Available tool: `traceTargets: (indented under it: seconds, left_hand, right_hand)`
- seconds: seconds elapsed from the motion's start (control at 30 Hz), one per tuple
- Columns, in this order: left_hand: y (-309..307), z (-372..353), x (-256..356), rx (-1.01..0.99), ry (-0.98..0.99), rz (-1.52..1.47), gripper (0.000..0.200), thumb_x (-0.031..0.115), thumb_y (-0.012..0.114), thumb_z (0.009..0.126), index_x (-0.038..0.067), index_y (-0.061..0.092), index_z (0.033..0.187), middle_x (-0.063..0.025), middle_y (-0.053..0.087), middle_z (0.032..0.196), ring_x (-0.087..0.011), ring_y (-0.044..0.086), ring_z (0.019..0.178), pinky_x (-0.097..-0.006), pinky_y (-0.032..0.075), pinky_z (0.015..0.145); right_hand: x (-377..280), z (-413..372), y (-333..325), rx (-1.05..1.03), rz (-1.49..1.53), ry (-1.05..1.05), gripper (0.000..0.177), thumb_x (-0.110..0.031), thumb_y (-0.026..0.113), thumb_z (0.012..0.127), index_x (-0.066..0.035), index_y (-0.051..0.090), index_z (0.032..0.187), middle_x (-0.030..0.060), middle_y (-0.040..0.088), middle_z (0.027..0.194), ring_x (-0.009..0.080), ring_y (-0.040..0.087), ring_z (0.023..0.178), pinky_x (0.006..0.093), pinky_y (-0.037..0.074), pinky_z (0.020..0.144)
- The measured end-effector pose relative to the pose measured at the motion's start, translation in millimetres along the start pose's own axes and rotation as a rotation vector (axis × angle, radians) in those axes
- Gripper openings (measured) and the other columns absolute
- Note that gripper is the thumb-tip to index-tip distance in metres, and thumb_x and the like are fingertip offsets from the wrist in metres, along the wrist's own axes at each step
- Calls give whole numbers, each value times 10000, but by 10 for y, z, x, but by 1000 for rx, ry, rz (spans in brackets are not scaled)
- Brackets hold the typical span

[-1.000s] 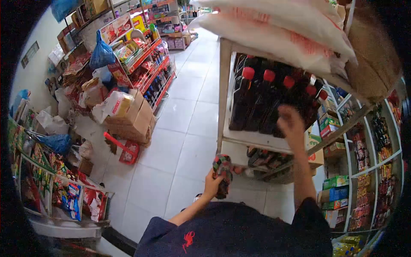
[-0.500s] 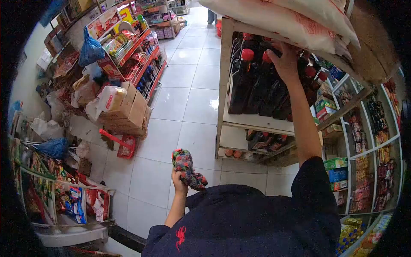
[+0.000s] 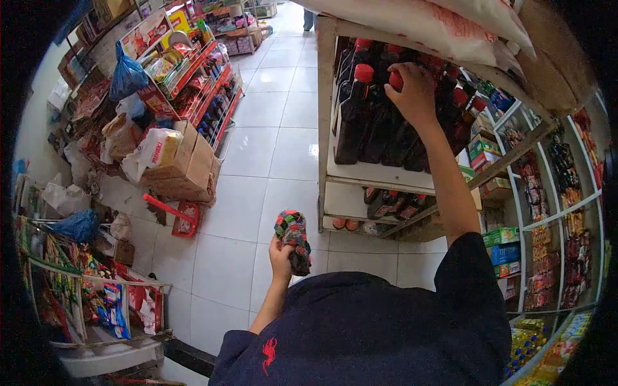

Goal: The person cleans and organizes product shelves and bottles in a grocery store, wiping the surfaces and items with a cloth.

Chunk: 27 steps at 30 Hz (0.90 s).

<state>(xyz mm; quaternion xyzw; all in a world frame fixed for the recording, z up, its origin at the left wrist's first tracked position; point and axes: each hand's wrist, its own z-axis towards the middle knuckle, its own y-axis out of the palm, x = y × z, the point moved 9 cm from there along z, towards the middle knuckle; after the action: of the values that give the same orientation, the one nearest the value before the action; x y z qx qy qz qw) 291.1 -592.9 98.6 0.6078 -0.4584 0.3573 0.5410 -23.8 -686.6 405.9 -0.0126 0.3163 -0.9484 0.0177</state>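
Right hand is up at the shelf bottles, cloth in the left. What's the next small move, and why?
Probably lift the bottle clear of its row. The right hand is closed over its red cap, while the left hand holds the cloth low, apart from the shelf.

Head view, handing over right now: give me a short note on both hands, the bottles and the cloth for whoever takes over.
Left hand: shut on the multicoloured cloth, held low over the floor, clear of the shelves.
Right hand: raised, closed round the neck of a red-capped bottle in the upper shelf row.
Done: bottle gripped.
Left: bottle not yet lifted off; cloth touches no bottle.
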Motion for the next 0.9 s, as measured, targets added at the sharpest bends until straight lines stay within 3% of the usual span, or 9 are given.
traceTargets:
  seconds: [0.17, 0.23, 0.33, 0.47, 0.63, 0.77, 0.9]
  left_hand:
    - [70, -18, 0, -12, -9, 13, 423, 34, 434, 617, -40, 475, 1032, -92, 566, 882, -171, 558, 765, -286, 465, 702]
    - [147, -55, 38, -59, -11, -21, 385, 32, 474, 657, -34, 481, 1036, -101, 575, 902, -173, 570, 783, -289, 473, 706]
    - [144, -51, 29, -77, 3, 5, 368, 38, 492, 670, -35, 481, 1031, -100, 578, 895, -172, 572, 775, -291, 473, 706]
    - [120, -60, -16, -68, -3, 34, 436, 50, 439, 617, -39, 476, 1042, -104, 571, 911, -178, 568, 789, -295, 470, 713]
    - [105, -118, 57, -41, -17, 17, 428, 42, 426, 616, -34, 480, 1033, -98, 567, 907, -172, 564, 778, -292, 466, 714]
    - [54, -114, 24, -40, -20, 25, 393, 15, 478, 654, -34, 472, 1044, -93, 573, 904, -168, 568, 793, -280, 466, 709]
    - [73, -97, 18, -62, -6, 67, 415, -10, 446, 637, -38, 464, 1050, -96, 571, 910, -173, 568, 793, -278, 467, 711]
  right_hand:
    - [15, -9, 27, -13, 4, 21, 297, -195, 644, 653, -92, 533, 908, 80, 551, 842, 260, 528, 856, 393, 335, 893]
    - [40, -20, 110, -123, 68, 53, 291, -163, 619, 697, -86, 501, 952, 88, 552, 903, 247, 525, 898, 437, 252, 992]
    - [45, -14, 119, -117, 130, 39, 277, -150, 603, 703, -78, 493, 948, 95, 568, 865, 249, 547, 853, 452, 182, 1031]
    - [49, -28, 103, -74, 110, 8, 316, -162, 614, 670, -81, 505, 955, 96, 571, 838, 251, 555, 827, 465, 215, 1001]
    - [26, -43, 25, -72, 153, 30, 282, -151, 615, 665, -77, 527, 923, 91, 578, 853, 248, 559, 818, 475, 180, 1019]
    - [2, -124, -34, 26, 206, -17, 260, -147, 613, 660, -77, 537, 900, 86, 577, 848, 248, 558, 814, 473, 171, 1023]
    - [-44, -213, -147, 135, 256, -49, 276, -130, 620, 649, -82, 533, 907, 81, 570, 842, 255, 554, 806, 443, 244, 985]
